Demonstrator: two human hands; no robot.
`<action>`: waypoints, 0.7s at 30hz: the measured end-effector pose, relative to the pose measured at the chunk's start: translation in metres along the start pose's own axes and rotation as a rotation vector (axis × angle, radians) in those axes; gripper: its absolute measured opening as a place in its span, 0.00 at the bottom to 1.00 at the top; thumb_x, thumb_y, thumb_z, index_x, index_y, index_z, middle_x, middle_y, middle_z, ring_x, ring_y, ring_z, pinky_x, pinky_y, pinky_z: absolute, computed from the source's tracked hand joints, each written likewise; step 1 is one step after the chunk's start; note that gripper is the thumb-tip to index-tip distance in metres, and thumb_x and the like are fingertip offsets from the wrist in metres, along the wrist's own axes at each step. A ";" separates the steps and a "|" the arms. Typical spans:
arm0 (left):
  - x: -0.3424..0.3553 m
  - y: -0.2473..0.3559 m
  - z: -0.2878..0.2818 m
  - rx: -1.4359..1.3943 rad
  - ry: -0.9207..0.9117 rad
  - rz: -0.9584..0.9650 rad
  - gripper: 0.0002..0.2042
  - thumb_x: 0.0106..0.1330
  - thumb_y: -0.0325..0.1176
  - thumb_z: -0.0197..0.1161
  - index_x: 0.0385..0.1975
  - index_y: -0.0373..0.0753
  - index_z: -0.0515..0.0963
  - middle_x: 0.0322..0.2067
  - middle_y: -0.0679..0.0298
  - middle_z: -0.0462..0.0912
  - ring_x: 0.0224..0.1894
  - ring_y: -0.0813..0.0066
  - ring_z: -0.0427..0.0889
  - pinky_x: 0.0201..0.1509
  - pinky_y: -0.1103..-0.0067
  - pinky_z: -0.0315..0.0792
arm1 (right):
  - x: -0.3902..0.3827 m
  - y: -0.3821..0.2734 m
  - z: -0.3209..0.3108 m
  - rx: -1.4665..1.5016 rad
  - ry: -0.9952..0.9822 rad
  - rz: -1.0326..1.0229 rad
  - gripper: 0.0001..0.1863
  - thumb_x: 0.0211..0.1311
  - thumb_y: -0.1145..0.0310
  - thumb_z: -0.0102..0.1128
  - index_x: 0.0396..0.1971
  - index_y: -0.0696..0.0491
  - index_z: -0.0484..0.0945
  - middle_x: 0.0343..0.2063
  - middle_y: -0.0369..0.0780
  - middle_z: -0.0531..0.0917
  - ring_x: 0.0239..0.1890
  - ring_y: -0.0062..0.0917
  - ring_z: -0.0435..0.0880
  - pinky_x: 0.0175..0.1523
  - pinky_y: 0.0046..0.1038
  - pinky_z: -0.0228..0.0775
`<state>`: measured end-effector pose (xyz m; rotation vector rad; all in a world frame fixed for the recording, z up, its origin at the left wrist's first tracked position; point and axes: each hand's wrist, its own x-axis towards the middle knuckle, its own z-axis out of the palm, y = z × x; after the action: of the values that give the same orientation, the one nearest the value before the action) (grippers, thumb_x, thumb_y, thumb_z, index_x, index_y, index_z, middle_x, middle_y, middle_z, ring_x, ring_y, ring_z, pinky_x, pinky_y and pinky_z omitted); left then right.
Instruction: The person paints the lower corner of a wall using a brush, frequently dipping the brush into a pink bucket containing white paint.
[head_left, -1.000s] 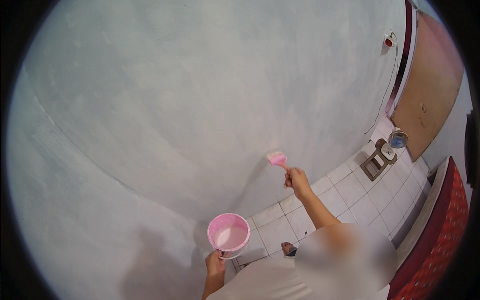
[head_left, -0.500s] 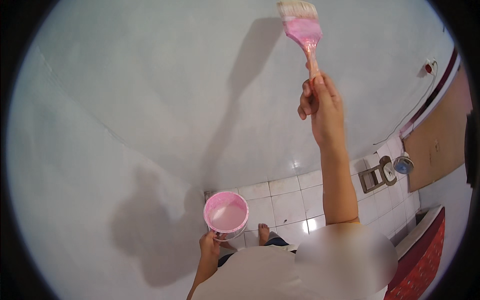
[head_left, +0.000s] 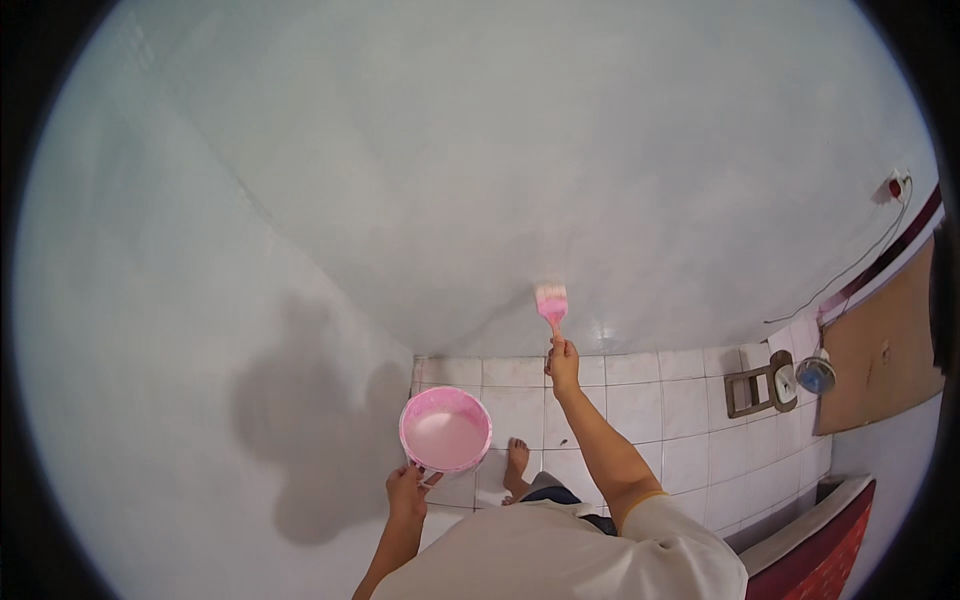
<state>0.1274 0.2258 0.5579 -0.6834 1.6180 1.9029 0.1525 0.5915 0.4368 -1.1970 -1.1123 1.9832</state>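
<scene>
A wide flat paintbrush (head_left: 552, 303) with pale bristles and a pink lower part is gripped by its handle in my right hand (head_left: 564, 365). Its bristles point up at the pale grey-white wall (head_left: 450, 180), low down near the floor; whether they press on it I cannot tell. My left hand (head_left: 406, 492) is closed at the near edge of a pink-smeared bucket (head_left: 418, 410), holding it by the rim or handle. Whitish-pink paint (head_left: 447, 440) lies inside the bucket. The bucket hangs to the left of the brush, in front of my body.
White floor tiles (head_left: 633, 410) run along the wall's foot. On the right stand a small stool (head_left: 748, 394), a round bluish thing (head_left: 815, 375) and a brown panel (head_left: 880, 345). A cable hangs from a wall socket (head_left: 896, 186). Red furniture (head_left: 820, 550) sits at lower right.
My right hand has brought the brush down from high on the wall to low near the floor, slightly leftward. The left hand and bucket have hardly moved.
</scene>
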 end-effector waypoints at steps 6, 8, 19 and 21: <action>-0.006 -0.050 -0.020 -0.082 0.132 0.014 0.12 0.64 0.23 0.54 0.40 0.23 0.62 0.35 0.55 0.70 0.40 0.65 0.78 0.47 0.57 0.83 | 0.037 -0.047 0.028 0.086 -0.134 0.104 0.13 0.65 0.62 0.52 0.24 0.52 0.69 0.12 0.30 0.63 0.11 0.15 0.58 0.15 0.19 0.49; 0.003 -0.081 -0.028 -0.151 0.184 -0.018 0.11 0.61 0.20 0.53 0.40 0.25 0.62 0.36 0.54 0.69 0.39 0.64 0.78 0.45 0.59 0.84 | 0.047 -0.095 0.047 0.087 -0.154 0.153 0.11 0.65 0.64 0.51 0.25 0.53 0.69 0.13 0.29 0.64 0.11 0.14 0.58 0.15 0.17 0.48; 0.028 -0.119 -0.015 -0.225 0.352 -0.059 0.12 0.62 0.22 0.53 0.42 0.27 0.61 0.39 0.54 0.67 0.38 0.64 0.77 0.45 0.63 0.84 | -0.021 -0.328 0.101 0.117 -0.485 -0.416 0.17 0.72 0.63 0.44 0.53 0.57 0.69 0.21 0.30 0.68 0.19 0.12 0.63 0.23 0.17 0.53; 0.033 -0.123 -0.008 -0.199 0.370 -0.097 0.12 0.63 0.23 0.53 0.42 0.27 0.61 0.40 0.54 0.67 0.38 0.64 0.78 0.44 0.64 0.84 | -0.031 -0.317 0.089 0.052 -0.454 -0.411 0.18 0.72 0.62 0.44 0.54 0.58 0.69 0.23 0.31 0.71 0.20 0.12 0.66 0.24 0.17 0.55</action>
<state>0.1882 0.2367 0.4466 -1.2354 1.5815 1.9671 0.1007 0.6918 0.7473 -0.4413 -1.3822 1.9783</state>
